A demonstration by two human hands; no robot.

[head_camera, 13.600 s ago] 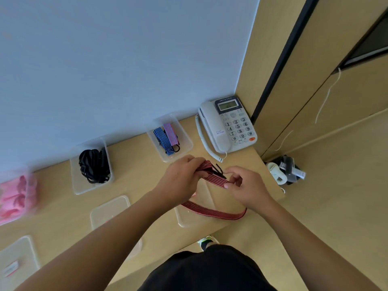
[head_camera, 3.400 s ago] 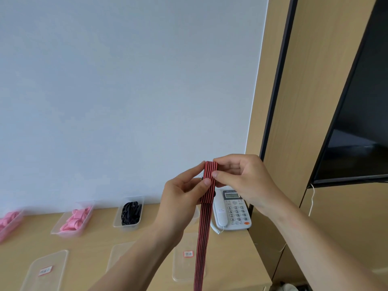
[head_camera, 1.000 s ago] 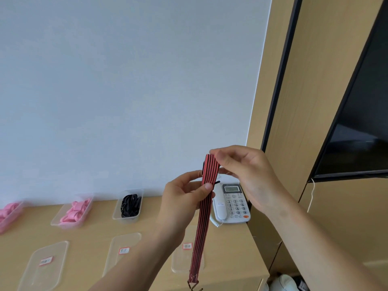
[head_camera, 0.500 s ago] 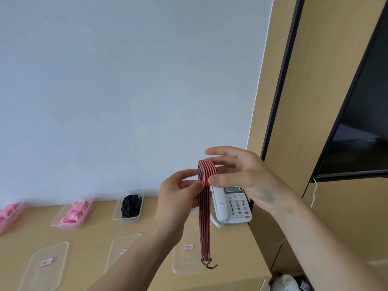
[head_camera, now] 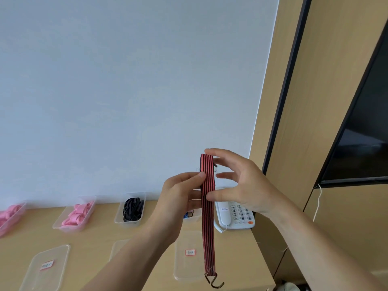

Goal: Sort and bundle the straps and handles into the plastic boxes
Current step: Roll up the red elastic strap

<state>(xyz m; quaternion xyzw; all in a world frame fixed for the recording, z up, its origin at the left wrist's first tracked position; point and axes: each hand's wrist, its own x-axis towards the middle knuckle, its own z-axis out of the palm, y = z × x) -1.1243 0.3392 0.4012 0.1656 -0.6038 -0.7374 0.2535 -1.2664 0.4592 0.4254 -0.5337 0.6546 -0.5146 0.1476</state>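
A red strap with black stripes (head_camera: 207,217) is held up in front of the wall, partly wound into a flat bundle at the top. My left hand (head_camera: 180,202) pinches the bundle from the left. My right hand (head_camera: 241,185) curls round the bundle's right side, with the index fingertip over its top and the thumb against the strap. The free end hangs straight down to a metal hook (head_camera: 214,281) just above a lid with a red label (head_camera: 189,255).
On the wooden counter (head_camera: 94,238) stand clear boxes: two with pink pieces (head_camera: 76,215), one with black straps (head_camera: 133,210), one partly hidden behind my left hand. Labelled lids (head_camera: 45,267) lie in front. A white telephone (head_camera: 235,215) sits at the right edge.
More of the strap has been wound onto the bundle since a second ago, so the hanging end is shorter and its hook has risen. My right hand has come round the bundle again.
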